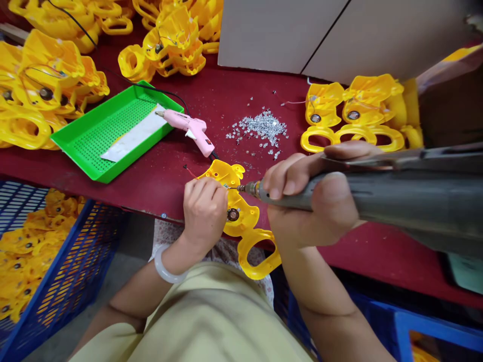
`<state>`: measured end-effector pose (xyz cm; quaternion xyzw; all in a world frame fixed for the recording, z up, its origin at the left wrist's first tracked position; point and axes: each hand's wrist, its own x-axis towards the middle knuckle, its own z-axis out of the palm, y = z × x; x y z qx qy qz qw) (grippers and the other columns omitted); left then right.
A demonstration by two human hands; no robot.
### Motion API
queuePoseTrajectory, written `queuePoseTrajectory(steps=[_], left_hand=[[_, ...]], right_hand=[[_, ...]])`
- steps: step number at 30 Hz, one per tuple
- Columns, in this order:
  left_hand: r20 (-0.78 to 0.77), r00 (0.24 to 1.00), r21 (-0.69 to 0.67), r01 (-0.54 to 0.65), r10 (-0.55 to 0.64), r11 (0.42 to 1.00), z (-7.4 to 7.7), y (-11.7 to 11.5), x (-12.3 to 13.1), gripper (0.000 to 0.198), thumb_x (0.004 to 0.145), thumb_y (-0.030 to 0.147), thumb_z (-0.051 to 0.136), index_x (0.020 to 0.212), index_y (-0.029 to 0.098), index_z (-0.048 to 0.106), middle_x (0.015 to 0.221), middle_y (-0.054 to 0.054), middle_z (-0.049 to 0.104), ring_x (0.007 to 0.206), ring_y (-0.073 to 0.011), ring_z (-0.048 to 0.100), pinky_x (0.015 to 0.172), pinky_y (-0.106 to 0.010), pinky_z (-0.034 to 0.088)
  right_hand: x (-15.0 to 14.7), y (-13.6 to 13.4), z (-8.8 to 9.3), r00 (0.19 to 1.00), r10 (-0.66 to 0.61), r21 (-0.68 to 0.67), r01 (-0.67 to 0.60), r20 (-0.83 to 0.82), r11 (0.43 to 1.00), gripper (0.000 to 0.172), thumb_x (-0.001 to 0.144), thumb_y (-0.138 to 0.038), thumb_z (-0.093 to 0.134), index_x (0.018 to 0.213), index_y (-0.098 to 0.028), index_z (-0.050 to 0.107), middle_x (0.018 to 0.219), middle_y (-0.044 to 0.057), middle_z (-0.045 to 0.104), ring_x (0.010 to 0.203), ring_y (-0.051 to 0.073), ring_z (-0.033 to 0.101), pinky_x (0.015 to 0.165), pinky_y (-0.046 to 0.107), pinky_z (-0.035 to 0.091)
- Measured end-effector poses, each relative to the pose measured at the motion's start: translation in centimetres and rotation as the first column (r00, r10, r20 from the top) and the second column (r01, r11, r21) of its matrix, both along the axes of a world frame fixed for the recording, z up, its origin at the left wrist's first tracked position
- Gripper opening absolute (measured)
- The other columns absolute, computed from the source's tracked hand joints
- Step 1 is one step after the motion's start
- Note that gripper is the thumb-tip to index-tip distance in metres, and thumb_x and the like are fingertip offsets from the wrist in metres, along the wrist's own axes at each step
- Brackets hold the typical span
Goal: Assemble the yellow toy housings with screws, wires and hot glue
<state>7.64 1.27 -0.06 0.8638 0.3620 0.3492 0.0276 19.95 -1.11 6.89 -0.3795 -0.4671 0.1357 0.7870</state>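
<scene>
A yellow plastic toy shell (241,216) lies at the front edge of the dark red table (158,171), its loop handle hanging over the edge. My left hand (204,208) is closed on the shell and pins it down. My right hand (309,196) is wrapped round a grey electric screwdriver (396,201), held level, with its bit (241,188) touching the shell beside my left fingers. A small round speaker (233,214) sits in the shell.
A heap of small silver screws (262,125) lies behind the shell. A pink glue gun (190,128) rests beside a green tray (90,156). Yellow shells are piled at the back left (45,85), back centre (169,42) and right (354,110). Blue crates (79,271) stand below.
</scene>
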Motion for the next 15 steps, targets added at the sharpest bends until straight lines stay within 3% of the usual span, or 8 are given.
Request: queuePoseTrajectory(steps=[10, 15], left_hand=[[-0.025, 1.000, 0.008, 0.006, -0.005, 1.000, -0.3, 0.2, 0.1, 0.022, 0.091, 0.012, 0.049, 0.071, 0.017, 0.056, 0.075, -0.006, 0.060, 0.077, -0.0193, 0.054, 0.074, -0.034, 0.041], [-0.070, 0.997, 0.030, -0.025, 0.027, 0.999, -0.4, 0.2, 0.2, 0.021, 0.090, 0.015, 0.052, 0.070, 0.017, 0.056, 0.074, -0.006, 0.060, 0.077, -0.0206, 0.054, 0.072, -0.034, 0.040]], right_hand=[[-0.3, 1.1, -1.6, 1.000, -0.015, -0.124, 0.012, -0.017, 0.992, 0.020, 0.081, -0.052, 0.063, 0.087, -0.035, 0.053, 0.052, -0.009, 0.041, 0.040, 0.012, 0.038, 0.045, 0.030, 0.038], [-0.5, 0.9, -2.0, 0.995, -0.027, -0.224, 0.049, 0.099, 0.973, 0.032, 0.087, -0.060, 0.051, 0.074, -0.030, 0.052, 0.055, -0.005, 0.042, 0.047, 0.013, 0.044, 0.053, 0.033, 0.042]])
